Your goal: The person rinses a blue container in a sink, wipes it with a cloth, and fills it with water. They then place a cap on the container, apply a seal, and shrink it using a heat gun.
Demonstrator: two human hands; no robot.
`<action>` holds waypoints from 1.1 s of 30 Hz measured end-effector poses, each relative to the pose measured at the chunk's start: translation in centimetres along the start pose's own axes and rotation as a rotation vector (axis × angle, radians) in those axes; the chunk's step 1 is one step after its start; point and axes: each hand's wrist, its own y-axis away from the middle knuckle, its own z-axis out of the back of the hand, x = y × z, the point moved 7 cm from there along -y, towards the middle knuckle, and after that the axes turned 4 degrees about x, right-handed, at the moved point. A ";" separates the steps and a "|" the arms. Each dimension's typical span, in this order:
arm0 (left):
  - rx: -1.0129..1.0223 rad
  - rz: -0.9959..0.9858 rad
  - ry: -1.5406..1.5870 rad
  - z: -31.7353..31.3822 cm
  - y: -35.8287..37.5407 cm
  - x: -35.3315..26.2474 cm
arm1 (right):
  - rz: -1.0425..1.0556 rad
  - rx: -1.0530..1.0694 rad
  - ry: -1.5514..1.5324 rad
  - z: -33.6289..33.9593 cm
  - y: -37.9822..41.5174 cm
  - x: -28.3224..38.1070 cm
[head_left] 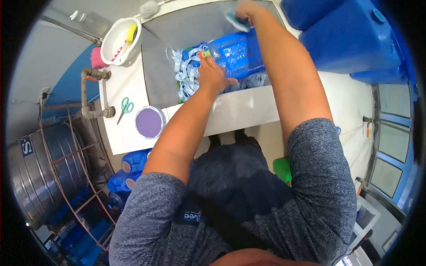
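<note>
While the left hand [211, 79] rests at the near-left end of a translucent blue container [237, 54], the right hand [249, 11] reaches over its far side with a teal-and-white scrubber [238, 22]. The right grip is closed around the scrubber, its fingers blurred. The left hand's thumb is spread toward the container, and its fingertips meet a small orange-and-green piece [204, 54]; whether that grip is closed on it, one cannot tell.

The container lies on its side in a grey basin [162, 35], its wet surface shining, above a tangle of pale strips with blue markings [186, 80]. More strips show beneath its near edge.

On the worktop [117, 139] left of the basin are teal-handled scissors [126, 106] and, just beside them, a round tub with a purple top [149, 122]. Farther back, a white bowl [107, 48] holds a yellow sponge [132, 34] and a red-and-white striped item [119, 51], with a pink pad [97, 58] beside it. A fluffy pale brush head [149, 9] sits at the basin's far-left corner. Large blue jugs [348, 42] stand to the right of the basin.
</note>
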 end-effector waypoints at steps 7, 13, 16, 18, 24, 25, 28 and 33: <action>0.235 0.125 -0.051 -0.9 0.1 2.4 | 0.334 -0.054 0.621 -0.1 -3.0 0.0; 0.261 0.166 -0.125 -1.3 1.5 3.1 | -0.061 -0.260 0.591 7.0 -2.9 -6.5; 0.316 0.186 -0.111 -1.5 1.2 4.1 | -0.066 -0.456 0.383 12.1 4.1 -4.1; 0.371 0.155 -0.144 -1.2 1.1 3.6 | 0.005 -0.548 0.353 13.6 3.5 -3.5; 0.348 0.209 -0.227 -2.6 0.7 4.7 | 0.181 -0.699 0.278 14.3 -4.3 -4.5; 0.344 0.183 -0.189 -2.3 0.9 4.5 | 0.191 -0.713 0.261 13.5 -3.7 -4.0; 0.363 0.151 -0.107 -1.3 1.6 3.8 | 0.163 -0.731 0.399 10.6 -0.7 -4.6; 0.301 0.033 -0.079 -3.4 0.5 5.4 | 0.161 -0.597 0.144 5.1 5.6 -8.5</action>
